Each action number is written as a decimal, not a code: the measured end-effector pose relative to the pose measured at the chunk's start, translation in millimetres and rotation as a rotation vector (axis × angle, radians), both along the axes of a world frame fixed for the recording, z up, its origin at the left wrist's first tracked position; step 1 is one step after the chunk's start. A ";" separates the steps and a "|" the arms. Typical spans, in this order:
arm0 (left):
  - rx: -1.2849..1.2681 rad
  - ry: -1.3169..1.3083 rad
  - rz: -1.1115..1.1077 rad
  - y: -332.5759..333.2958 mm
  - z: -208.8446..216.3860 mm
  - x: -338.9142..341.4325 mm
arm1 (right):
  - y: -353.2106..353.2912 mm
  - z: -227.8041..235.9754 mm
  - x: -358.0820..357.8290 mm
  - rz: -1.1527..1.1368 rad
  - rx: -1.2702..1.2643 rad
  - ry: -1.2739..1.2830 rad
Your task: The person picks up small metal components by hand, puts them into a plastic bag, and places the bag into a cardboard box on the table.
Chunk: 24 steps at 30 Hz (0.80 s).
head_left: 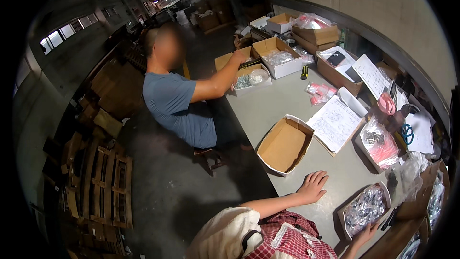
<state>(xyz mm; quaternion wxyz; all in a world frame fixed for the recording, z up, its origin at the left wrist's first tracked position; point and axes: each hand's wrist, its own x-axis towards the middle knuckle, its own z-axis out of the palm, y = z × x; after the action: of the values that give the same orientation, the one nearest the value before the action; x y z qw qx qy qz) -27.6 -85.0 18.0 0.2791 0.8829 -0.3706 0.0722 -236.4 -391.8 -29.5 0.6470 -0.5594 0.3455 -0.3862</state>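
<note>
My left hand (312, 188) lies flat on the grey table, fingers spread, holding nothing. Just beyond it stands an open, empty cardboard box (286, 145). At the near right, my right hand (365, 236) grips the near end of a white-sided box (344, 220); part of that hand is hidden. Small clear bags of shiny metal parts (366, 206) fill this box.
A co-worker (177, 100) in a blue shirt sits left, reaching into boxes. Handwritten papers (336, 121), pink bagged pieces (320, 93), a yellow-black tool (304, 72), blue scissors (407, 134) and cartons line the table. Wooden pallets (108, 182) stand on the floor.
</note>
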 end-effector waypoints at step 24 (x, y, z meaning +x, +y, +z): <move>-0.192 0.188 -0.132 71.1 -15.0 -45.0 | 106.1 6.1 -40.1 0.164 -0.145 0.082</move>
<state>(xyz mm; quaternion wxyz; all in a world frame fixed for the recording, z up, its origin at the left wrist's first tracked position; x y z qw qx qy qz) -72.7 -13.9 3.0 0.4001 0.8287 -0.3914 0.0059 -276.5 -285.8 -23.3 0.6195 -0.6466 0.2957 -0.3327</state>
